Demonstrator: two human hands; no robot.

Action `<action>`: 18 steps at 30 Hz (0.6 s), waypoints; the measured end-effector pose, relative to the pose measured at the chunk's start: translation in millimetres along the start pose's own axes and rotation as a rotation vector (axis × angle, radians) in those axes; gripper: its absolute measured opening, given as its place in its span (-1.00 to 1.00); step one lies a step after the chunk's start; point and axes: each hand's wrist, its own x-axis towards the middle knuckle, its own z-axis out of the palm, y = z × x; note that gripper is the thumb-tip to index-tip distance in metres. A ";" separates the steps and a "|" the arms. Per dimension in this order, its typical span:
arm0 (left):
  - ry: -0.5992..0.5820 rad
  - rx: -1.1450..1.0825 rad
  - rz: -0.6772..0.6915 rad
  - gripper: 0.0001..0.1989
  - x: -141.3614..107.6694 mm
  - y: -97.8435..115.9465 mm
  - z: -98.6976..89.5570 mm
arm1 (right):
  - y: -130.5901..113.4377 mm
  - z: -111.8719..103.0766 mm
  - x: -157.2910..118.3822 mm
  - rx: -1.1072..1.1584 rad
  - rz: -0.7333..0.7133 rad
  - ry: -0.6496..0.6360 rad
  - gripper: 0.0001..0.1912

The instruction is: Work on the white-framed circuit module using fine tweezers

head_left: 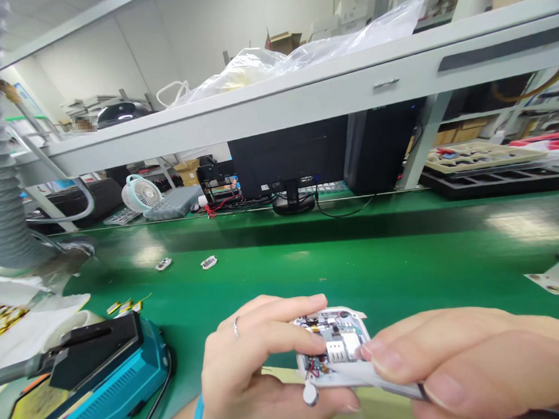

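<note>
The left hand [252, 364] cradles a circuit board [339, 339], steadying it, while the right hand [477, 368] pinches a white strip [362, 375] along its edge.

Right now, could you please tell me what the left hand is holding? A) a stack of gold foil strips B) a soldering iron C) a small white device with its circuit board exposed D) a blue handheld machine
C: the left hand grips the small white device, whose open face shows the circuit board.

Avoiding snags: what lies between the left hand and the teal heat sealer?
A black cable on the green mat lies between the left hand and the teal heat sealer, in the head view.
</note>
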 end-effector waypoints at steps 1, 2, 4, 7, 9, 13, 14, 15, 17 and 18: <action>-0.001 0.007 0.009 -0.74 0.1 -0.2 -0.5 | -0.8 1.1 0.4 0.014 0.013 0.014 -0.63; -0.006 0.014 0.018 -0.74 0.2 -0.5 -0.9 | -1.5 1.9 0.7 0.026 0.024 0.023 -0.63; -0.014 0.020 0.038 -0.74 -0.1 -0.9 -1.5 | -2.0 2.2 1.3 0.044 0.031 0.023 -0.63; -0.002 0.015 0.058 -0.74 -1.0 -1.5 -2.1 | -1.5 0.8 1.4 0.053 0.023 0.010 -0.62; 0.007 0.020 0.066 -0.74 -1.4 -2.0 -3.0 | -1.8 0.6 0.7 0.061 0.027 0.008 -0.62; -0.055 0.054 0.109 -0.75 -1.8 -2.8 -7.4 | -4.3 5.4 -2.5 0.078 0.049 0.044 -0.65; -0.072 0.058 0.126 -0.75 -2.2 -2.6 -8.9 | -4.2 7.0 -3.1 0.071 0.053 0.061 -0.66; -0.093 0.059 0.139 -0.76 -2.8 -2.2 -10.3 | -3.5 8.2 -3.3 0.055 0.047 0.075 -0.69; -0.133 0.068 0.159 -0.77 -3.8 -1.7 -13.0 | 0.1 8.2 -1.8 0.022 0.007 0.069 -0.78; -0.159 0.076 0.155 -0.79 -3.8 -2.6 -13.9 | 2.9 6.5 -0.2 0.010 -0.024 0.026 -0.84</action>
